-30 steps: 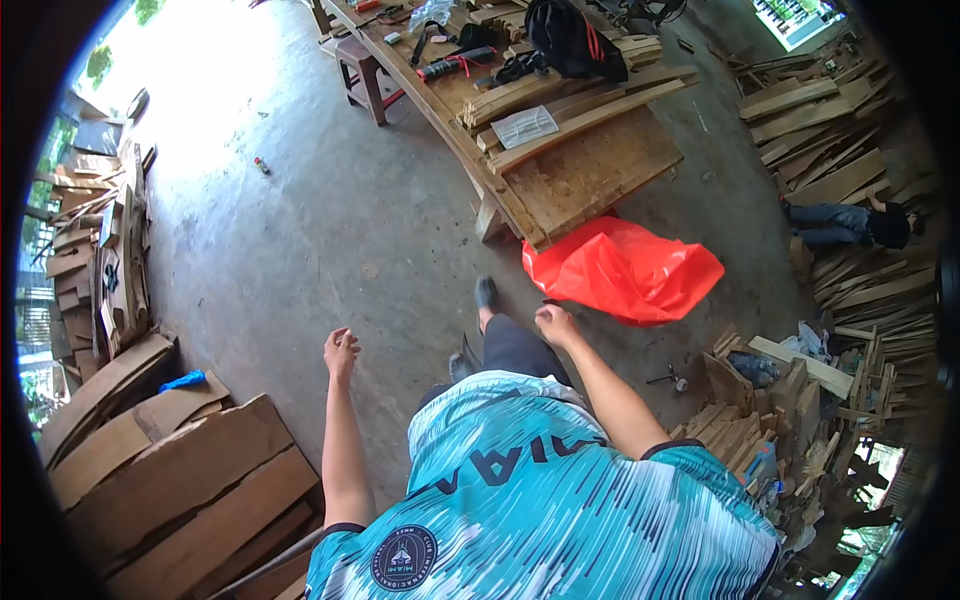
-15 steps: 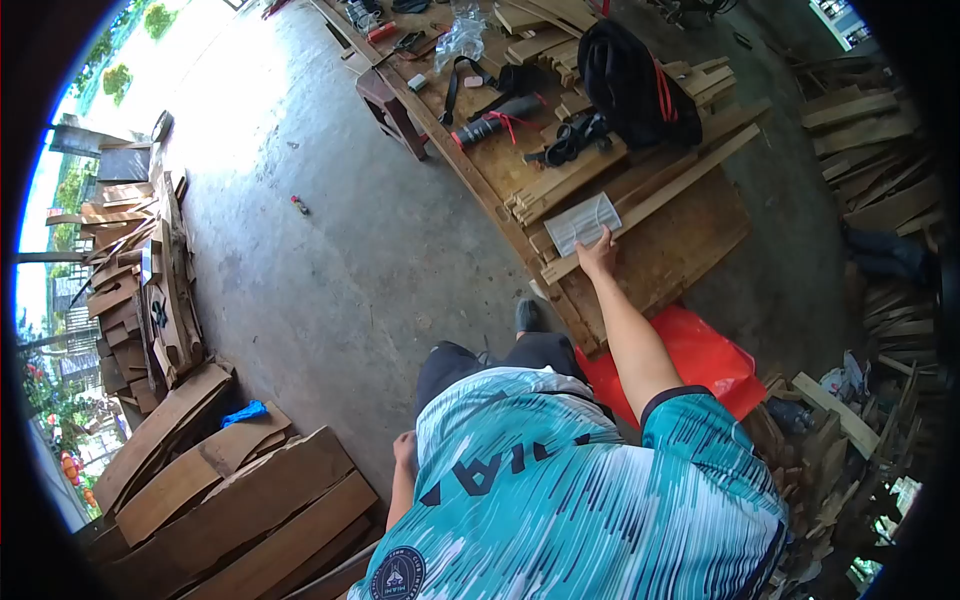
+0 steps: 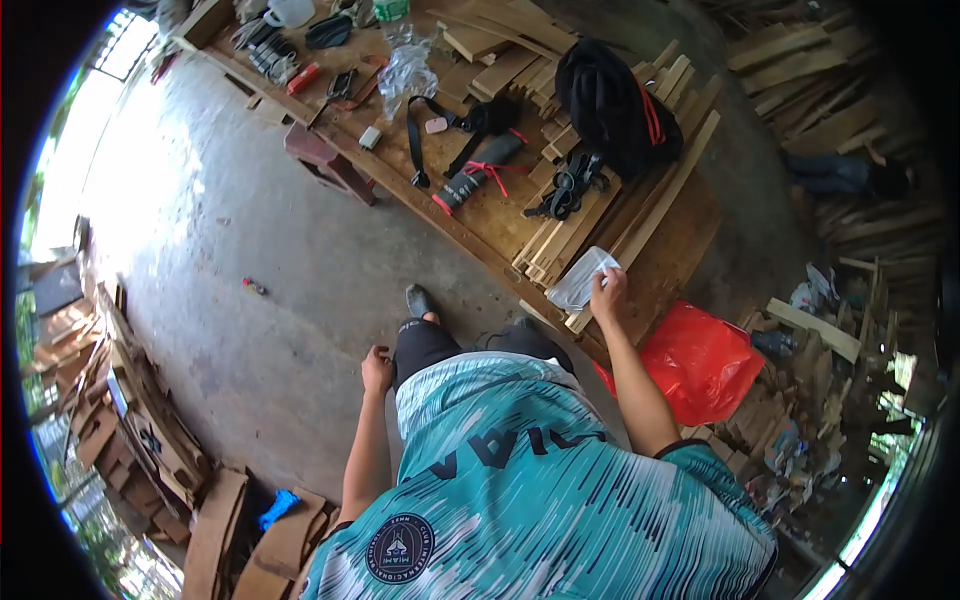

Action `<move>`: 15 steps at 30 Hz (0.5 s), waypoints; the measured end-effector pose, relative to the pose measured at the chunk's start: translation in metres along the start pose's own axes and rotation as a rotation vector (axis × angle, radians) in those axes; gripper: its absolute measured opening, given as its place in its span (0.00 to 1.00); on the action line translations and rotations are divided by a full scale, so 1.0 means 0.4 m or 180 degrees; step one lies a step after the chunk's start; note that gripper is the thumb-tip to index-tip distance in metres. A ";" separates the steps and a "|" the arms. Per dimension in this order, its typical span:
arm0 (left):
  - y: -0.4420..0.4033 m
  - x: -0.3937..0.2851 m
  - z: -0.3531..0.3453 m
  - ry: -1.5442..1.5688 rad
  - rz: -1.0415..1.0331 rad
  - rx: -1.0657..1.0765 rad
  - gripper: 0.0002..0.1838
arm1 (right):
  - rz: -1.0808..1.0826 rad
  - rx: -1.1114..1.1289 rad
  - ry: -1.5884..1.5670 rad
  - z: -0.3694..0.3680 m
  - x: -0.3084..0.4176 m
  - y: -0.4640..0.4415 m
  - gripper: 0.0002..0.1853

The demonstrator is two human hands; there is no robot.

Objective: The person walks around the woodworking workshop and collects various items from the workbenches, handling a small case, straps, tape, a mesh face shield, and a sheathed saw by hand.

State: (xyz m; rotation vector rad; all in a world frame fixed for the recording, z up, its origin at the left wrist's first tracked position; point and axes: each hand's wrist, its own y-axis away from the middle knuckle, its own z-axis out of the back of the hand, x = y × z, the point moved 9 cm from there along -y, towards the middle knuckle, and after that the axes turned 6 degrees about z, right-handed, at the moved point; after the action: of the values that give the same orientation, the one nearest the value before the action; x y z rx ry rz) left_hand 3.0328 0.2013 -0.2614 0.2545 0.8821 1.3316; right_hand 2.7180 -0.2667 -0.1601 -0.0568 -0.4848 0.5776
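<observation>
My right hand (image 3: 609, 295) is at the near end of the workbench, its fingers pinched on the edge of a pale face mask (image 3: 583, 280). The mask lies over the ends of long wooden strips (image 3: 668, 190). My left hand (image 3: 377, 370) hangs beside my left thigh, above the concrete floor, with its fingers loosely curled and nothing visible between them. Just past the mask, a black strap bundle (image 3: 572, 188) and a black bag with red stripes (image 3: 615, 108) rest on the wood.
The workbench (image 3: 470, 235) also bears a dark pouch with a red cord (image 3: 480, 172) and clear plastic (image 3: 405, 72). A red plastic bag (image 3: 700, 365) is beside its near end. A stool (image 3: 328, 160) stands left. Wood piles flank both sides; a person (image 3: 845, 172) is at the right.
My right hand has moved from beside my body to the bench and taken hold of the mask. My left hand has swung back beside my thigh. The view has shifted over the bench.
</observation>
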 end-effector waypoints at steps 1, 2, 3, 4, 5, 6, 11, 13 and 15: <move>-0.027 -0.102 0.058 -0.0067 -0.0319 0.0007 0.18 | 0.0152 -0.0214 -0.0101 0.013 0.079 -0.004 0.12; -0.064 -0.191 0.079 0.0179 -0.0534 0.0233 0.21 | 0.0309 -0.0428 -0.0207 0.025 0.172 -0.015 0.11; -0.089 -0.278 0.092 0.0414 -0.0728 0.0472 0.25 | 0.0420 -0.0313 -0.0542 0.016 0.266 -0.038 0.11; -0.077 -0.403 0.125 0.0383 -0.1286 0.0559 0.31 | 0.0520 -0.0169 -0.0874 0.010 0.359 -0.052 0.11; -0.053 -0.516 0.150 0.0362 -0.1827 0.0650 0.36 | 0.0498 0.0077 -0.1025 0.002 0.453 -0.073 0.11; -0.038 -0.594 0.154 0.0341 -0.2257 0.0693 0.41 | 0.0495 0.0314 -0.1181 -0.004 0.540 -0.098 0.12; -0.057 -0.806 0.063 0.1065 -0.2777 0.1349 0.42 | 0.1214 0.0911 -0.1647 -0.047 0.810 -0.181 0.12; -0.108 -0.812 0.012 0.1604 -0.2572 0.1601 0.29 | 0.1228 0.1105 -0.1716 -0.081 0.850 -0.200 0.12; -0.145 -0.817 0.015 0.1408 -0.2468 0.1205 0.23 | 0.1270 0.1375 -0.1597 -0.103 0.860 -0.218 0.12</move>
State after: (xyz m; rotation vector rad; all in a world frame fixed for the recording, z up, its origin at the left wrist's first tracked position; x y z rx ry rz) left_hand 3.0863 -0.1103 -0.1601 -0.1041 1.4249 0.4894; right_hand 3.0321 -0.1516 -0.0344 0.4212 -0.8331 1.0881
